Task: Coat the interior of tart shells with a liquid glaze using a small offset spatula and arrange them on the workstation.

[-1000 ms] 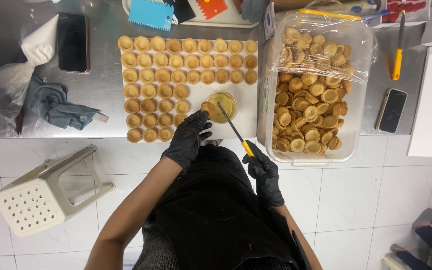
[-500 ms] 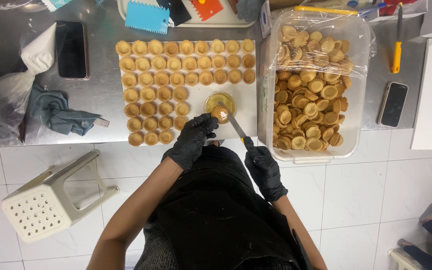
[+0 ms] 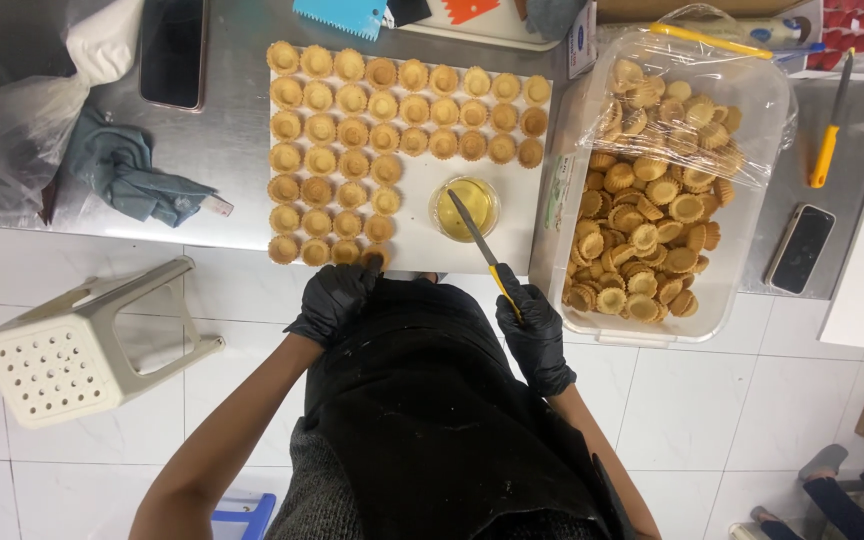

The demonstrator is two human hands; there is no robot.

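Overhead view of a person in black gloves and a black apron at a steel table (image 3: 242,215). Left hand (image 3: 335,300), gloved, sits at the near edge of a white board (image 3: 512,215), its fingers (image 3: 360,275) curled together on a tart shell (image 3: 376,258) at the near end of the rows; how firmly they grip it cannot be told. Right hand (image 3: 530,325), gloved, has its fingers clamped on the yellow handle of a knife (image 3: 479,240), whose dark blade slants up and away so that the tip lies over a small round bowl (image 3: 465,207) of pale yellow liquid standing on the board. Baked tart shells (image 3: 382,120) stand in close rows across the far and left parts of the board. Just to the right of the board stands a clear plastic tub (image 3: 752,200) heaped with more shells (image 3: 647,220), a sheet of clear wrap bunched over its far half. On the table to the left lie a blue-grey cloth (image 3: 122,175) and a dark phone (image 3: 172,55); to the right of the tub lie a second phone (image 3: 800,248) and a yellow-handled tool (image 3: 830,125). A white perforated stool (image 3: 72,345) stands on the tiled floor (image 3: 732,400) to the person's left
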